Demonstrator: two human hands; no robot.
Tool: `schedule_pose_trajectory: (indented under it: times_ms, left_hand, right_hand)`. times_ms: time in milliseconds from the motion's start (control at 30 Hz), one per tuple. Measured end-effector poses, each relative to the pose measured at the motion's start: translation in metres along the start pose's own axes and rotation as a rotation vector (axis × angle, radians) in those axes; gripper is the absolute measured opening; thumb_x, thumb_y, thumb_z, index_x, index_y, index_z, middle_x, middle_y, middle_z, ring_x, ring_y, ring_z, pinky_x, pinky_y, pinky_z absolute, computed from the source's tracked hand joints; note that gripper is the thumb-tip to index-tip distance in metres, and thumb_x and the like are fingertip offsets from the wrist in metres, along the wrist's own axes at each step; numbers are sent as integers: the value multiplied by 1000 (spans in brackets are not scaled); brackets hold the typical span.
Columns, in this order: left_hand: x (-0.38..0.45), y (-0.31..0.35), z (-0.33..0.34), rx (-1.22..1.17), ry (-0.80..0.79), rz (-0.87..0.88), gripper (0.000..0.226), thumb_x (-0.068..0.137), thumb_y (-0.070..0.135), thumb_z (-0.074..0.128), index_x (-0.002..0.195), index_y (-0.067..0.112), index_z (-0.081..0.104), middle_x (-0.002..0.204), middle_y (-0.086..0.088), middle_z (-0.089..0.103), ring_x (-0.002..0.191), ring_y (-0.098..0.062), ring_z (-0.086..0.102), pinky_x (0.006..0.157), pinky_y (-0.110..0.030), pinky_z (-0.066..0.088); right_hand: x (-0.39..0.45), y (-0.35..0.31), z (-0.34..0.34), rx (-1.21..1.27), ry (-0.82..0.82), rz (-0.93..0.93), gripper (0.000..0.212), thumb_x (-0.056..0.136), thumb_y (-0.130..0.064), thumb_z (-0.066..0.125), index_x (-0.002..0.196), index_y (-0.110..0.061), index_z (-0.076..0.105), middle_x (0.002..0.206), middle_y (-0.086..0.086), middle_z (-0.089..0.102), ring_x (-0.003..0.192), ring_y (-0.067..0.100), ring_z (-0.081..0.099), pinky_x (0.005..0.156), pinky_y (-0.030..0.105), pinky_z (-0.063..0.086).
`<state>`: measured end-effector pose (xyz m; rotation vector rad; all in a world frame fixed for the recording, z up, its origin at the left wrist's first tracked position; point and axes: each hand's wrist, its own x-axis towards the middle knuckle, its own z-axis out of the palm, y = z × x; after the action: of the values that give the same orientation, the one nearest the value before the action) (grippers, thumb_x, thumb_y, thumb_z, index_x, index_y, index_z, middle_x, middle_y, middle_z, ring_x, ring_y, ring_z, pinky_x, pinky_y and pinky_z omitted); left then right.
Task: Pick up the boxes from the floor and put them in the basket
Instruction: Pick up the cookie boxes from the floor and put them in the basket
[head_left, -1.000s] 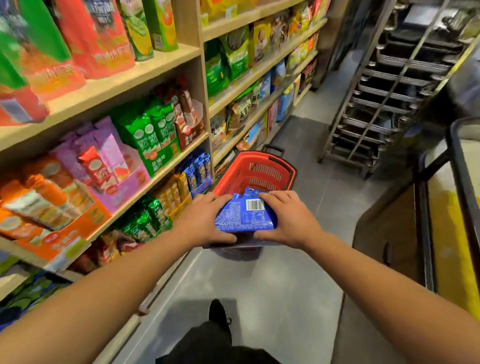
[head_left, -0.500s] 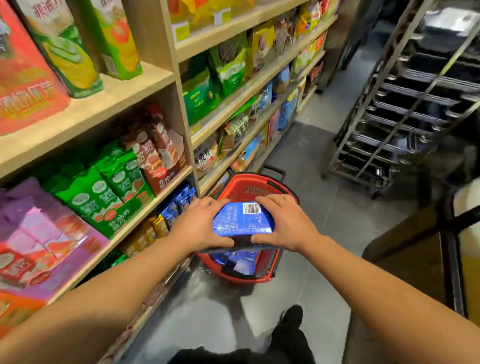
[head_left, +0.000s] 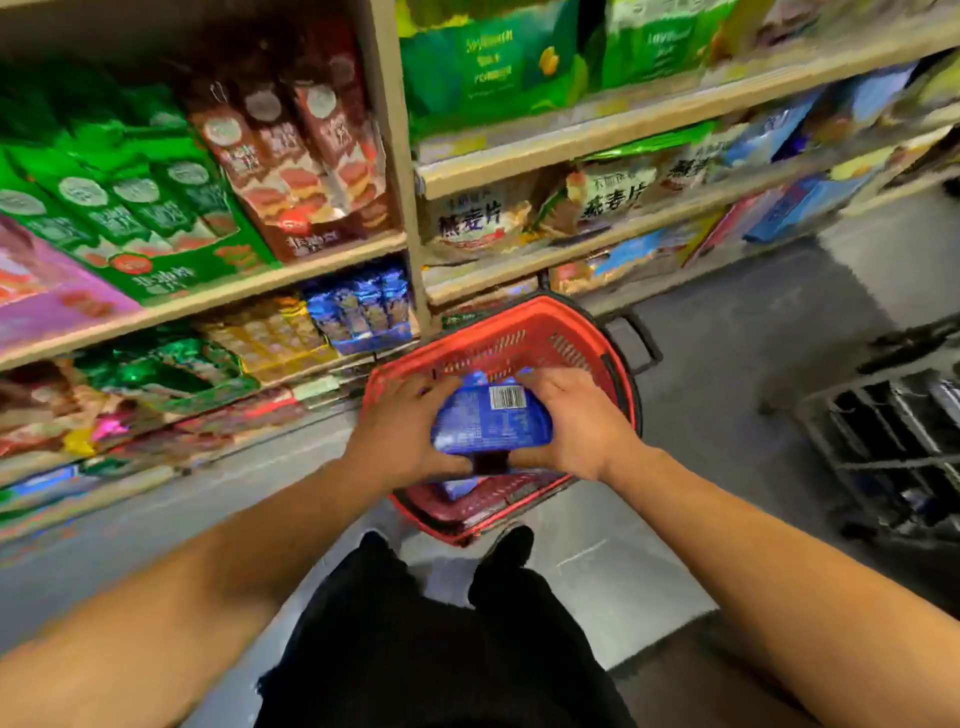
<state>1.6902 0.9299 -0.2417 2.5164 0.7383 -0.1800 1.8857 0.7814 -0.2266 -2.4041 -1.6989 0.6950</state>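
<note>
My left hand (head_left: 402, 431) and right hand (head_left: 574, 423) grip the box (head_left: 491, 421) from opposite sides, left and right. The box sits above the basket (head_left: 618, 374), over its near half. More boxes (head_left: 460, 488) lie inside the basket, under the held one. The basket stands on the floor (head_left: 727, 395), just in front of my feet (head_left: 511, 545), with its handle (head_left: 636, 340) on the far right side. The shelves (head_left: 208, 301) run along my left and behind the basket. A wire rack (head_left: 883, 447) stands to the right, well apart.
</note>
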Motion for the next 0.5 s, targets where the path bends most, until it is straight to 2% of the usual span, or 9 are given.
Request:
schedule_pose_trajectory:
  times_ms: [100,167,233,333,433,500]
  left_hand:
    - [-5,-3,27,-56,9,-135,110,53,72,72,146,26,36,132,-9,48,119,-33,44,104,-41,38]
    - [-2,-4,47,-72,52,-180,109,51,67,78,143,21,43,127,-11,51,115,-35,48,103,-41,39]
    - [5,-11,81,-108,52,-228,105,50,69,73,138,17,49,121,-12,56,108,-36,52,100,-41,41]
    - [16,-11,120,-112,13,-308,101,48,62,71,136,17,50,120,-10,56,106,-35,51,98,-41,44]
    - [30,-14,169,-120,51,-368,93,52,55,69,135,19,48,118,-8,53,108,-32,49,94,-43,45]
    - [44,-21,203,-125,65,-420,91,54,54,67,136,20,47,121,-7,51,113,-32,46,97,-43,43]
  right_hand:
    - [19,13,15,27,-90,-62,105,53,-73,68,140,-17,46,128,7,57,116,32,50,103,42,41]
    - [29,17,27,31,-118,-88,103,53,-72,65,138,-18,47,127,7,57,117,33,49,104,43,40]
    - [40,30,50,27,-156,-109,98,53,-67,66,136,-18,49,124,7,57,116,32,49,105,40,37]
    - [50,49,84,-24,-147,-154,92,56,-63,65,131,-10,56,119,9,61,109,27,50,98,32,32]
    - [66,83,129,-93,-230,-179,99,56,-67,67,136,-11,51,129,8,57,112,30,50,101,39,39]
    - [85,106,163,-122,-269,-191,103,55,-67,68,140,-12,48,136,9,53,119,36,50,106,47,39]
